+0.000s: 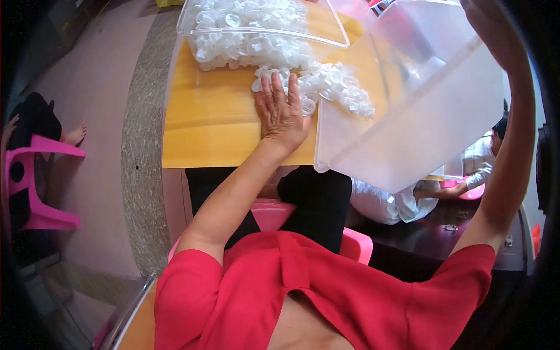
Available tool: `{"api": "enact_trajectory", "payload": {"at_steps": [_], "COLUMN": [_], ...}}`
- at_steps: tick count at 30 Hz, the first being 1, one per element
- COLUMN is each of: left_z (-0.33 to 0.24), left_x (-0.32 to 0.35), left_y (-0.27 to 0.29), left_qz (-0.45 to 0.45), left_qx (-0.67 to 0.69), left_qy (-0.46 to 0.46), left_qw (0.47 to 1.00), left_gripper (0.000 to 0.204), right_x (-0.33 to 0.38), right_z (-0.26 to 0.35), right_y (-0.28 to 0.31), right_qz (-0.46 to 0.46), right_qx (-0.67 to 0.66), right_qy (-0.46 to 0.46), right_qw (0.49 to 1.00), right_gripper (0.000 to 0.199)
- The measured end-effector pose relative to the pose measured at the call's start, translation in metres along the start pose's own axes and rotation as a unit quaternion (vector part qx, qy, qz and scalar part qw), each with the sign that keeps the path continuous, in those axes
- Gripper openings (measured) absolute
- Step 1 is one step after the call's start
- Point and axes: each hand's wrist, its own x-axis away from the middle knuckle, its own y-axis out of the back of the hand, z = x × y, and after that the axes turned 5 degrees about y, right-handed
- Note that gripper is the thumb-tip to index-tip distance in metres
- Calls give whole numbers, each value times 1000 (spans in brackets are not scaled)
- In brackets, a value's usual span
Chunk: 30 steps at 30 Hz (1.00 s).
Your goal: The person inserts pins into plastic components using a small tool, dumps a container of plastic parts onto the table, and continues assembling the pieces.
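My left hand (281, 111) lies palm down on the yellow tabletop, its fingers spread against a heap of small translucent plastic pieces (335, 87). The pieces look like round caps or fittings; their exact kind is unclear. At the upper right, my right hand (493, 23) grips the far edge of a large frosted plastic bin (402, 122). Its fingertips are partly out of view. The bin is tilted, and its near lower edge hangs over the table's front. Part of the heap lies against the bin's left side.
A clear plastic box (344, 42) full of similar pieces stands at the table's far left. The yellow table (210, 128) ends just in front of my lap. A pink chair (52, 216) stands at left, near someone's bare foot. Another person (481, 157) sits low at right.
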Motion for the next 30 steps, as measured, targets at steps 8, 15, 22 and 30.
{"api": "enact_trajectory", "payload": {"at_steps": [8,15,22,30], "left_z": [-6,-6,-6,-6], "left_x": [0,1,0,3], "left_y": [3,1,-2,6], "left_qz": [4,19,14,-13], "left_qx": [-18,-50,-62,-65], "left_qy": [-10,-13,-32,-54], "left_qw": [1000,998,997,996], "left_gripper": [89,82,76,74], "right_x": [169,285,367,381], "right_z": [-47,-54,-35,3], "right_y": [-11,-19,-79,-150], "right_qz": [-80,-135,-139,-148], "right_qx": [-189,-260,-246,-337], "right_qy": [-174,-282,-346,-388], "right_qw": [963,914,895,845], "right_gripper": [16,24,17,19]}}
